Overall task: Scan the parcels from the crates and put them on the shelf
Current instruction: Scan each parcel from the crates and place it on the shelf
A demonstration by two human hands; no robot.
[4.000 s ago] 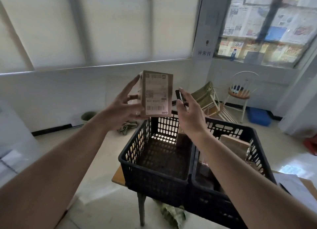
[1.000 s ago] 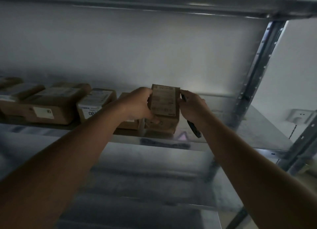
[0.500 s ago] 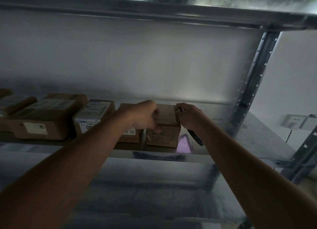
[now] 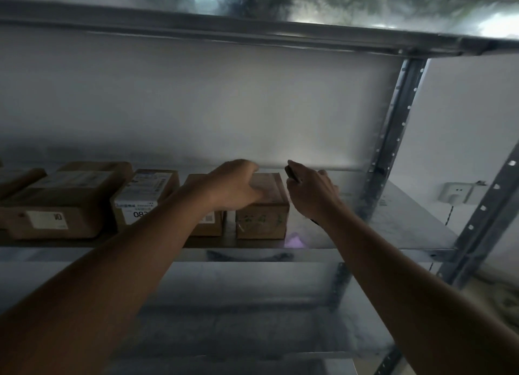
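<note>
On the shelf point(image 4: 393, 228), at the far left lies a large brown box point(image 4: 56, 206), then a white-labelled box point(image 4: 143, 197), then a box point(image 4: 207, 226) mostly hidden by the left forearm. The parcel point(image 4: 264, 214), upright between both hands a second ago, now lies flat at the row's right end. The left hand point(image 4: 233, 186) rests on its top, fingers loose. The right hand point(image 4: 311, 192) has drawn off to the right, fingers gripping the dark scanner point(image 4: 290, 174).
</note>
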